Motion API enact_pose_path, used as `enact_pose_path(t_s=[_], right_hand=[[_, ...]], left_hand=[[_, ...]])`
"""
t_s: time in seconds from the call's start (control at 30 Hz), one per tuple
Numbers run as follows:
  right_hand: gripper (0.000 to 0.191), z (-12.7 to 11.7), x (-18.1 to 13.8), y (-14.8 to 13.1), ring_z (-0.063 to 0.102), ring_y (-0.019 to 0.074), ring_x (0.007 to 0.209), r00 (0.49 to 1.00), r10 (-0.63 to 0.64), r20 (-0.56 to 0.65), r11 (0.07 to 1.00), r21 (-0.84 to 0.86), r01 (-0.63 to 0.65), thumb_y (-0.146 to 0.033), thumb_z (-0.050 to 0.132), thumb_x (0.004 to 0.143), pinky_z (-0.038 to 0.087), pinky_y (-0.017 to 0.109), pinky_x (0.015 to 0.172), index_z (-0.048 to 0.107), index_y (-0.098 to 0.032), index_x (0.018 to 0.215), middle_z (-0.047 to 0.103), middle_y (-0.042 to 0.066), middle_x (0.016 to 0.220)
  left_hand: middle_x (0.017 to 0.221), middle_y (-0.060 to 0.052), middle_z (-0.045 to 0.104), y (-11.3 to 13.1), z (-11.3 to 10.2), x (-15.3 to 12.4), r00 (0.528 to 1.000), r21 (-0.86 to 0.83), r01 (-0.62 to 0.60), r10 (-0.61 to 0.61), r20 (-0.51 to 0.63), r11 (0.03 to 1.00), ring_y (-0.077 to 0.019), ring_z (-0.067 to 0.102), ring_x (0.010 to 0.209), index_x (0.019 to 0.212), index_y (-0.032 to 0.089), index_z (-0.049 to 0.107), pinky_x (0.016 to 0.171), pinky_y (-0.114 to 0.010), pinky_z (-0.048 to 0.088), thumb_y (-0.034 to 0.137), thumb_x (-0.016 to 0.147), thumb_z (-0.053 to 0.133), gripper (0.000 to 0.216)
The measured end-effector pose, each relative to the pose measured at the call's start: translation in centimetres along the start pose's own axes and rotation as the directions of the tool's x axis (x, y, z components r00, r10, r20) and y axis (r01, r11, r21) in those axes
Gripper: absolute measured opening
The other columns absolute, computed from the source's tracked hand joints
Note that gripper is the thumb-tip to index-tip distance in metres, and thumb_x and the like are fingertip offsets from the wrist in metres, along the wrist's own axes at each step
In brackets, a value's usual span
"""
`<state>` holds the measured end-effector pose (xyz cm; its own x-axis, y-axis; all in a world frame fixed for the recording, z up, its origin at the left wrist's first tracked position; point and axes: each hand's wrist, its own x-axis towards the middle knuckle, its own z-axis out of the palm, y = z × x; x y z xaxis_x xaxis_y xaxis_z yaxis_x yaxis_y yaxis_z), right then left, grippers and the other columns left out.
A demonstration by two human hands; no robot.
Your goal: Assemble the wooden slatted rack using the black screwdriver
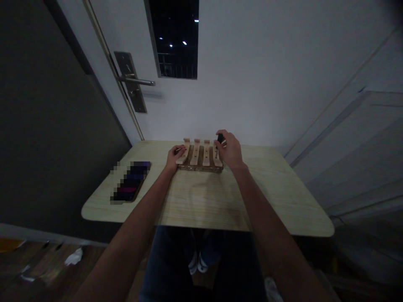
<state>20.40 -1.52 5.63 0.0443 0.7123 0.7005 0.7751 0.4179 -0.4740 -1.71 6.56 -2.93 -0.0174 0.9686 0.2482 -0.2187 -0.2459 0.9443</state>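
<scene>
A wooden rack [200,160] with several upright pegs lies on the far part of a light wooden table [208,201]. My left hand [174,158] rests against the rack's left end, fingers curled, with a thin metal piece showing at the fingertips. My right hand [229,149] is closed on a small black-handled tool [220,137] at the rack's rightmost peg.
A dark phone [131,186] lies on the table's left side. Behind the table stands a white wall, with a door and its metal handle [137,81] at the left. My legs and shoes show under the table's near edge.
</scene>
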Motion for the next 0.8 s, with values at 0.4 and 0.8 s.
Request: enact_pose_path(t_s=[0.4,0.8], right_hand=[[0.042,-0.64,-0.29,-0.25,0.058,0.015,0.075,0.998,-0.065,0.026,0.997,0.031,0.064,-0.02,0.044,0.086,0.054,0.032,0.07,0.048,-0.026,0.127,0.061,0.006,0.101],[0.044,-0.81,0.33,-0.61,0.057,0.0219,0.102,0.991,-0.102,0.09,0.99,-0.089,0.11,-0.009,0.039,0.083,0.048,0.038,0.089,0.051,-0.016,0.125,0.06,0.012,0.112]], left_hand=[[0.086,-0.004,0.068,0.18,0.05,0.02,1.0,0.015,-0.01,0.01,-0.011,1.0,-0.017,0.058,0.078,0.074,0.016,0.062,0.072,-0.028,0.044,0.045,0.051,0.078,0.04],[0.092,-0.006,0.069,0.26,0.09,0.03,1.0,0.022,-0.014,0.014,-0.016,1.0,-0.018,0.059,0.08,0.075,0.016,0.062,0.072,-0.029,0.045,0.044,0.052,0.077,0.039]])
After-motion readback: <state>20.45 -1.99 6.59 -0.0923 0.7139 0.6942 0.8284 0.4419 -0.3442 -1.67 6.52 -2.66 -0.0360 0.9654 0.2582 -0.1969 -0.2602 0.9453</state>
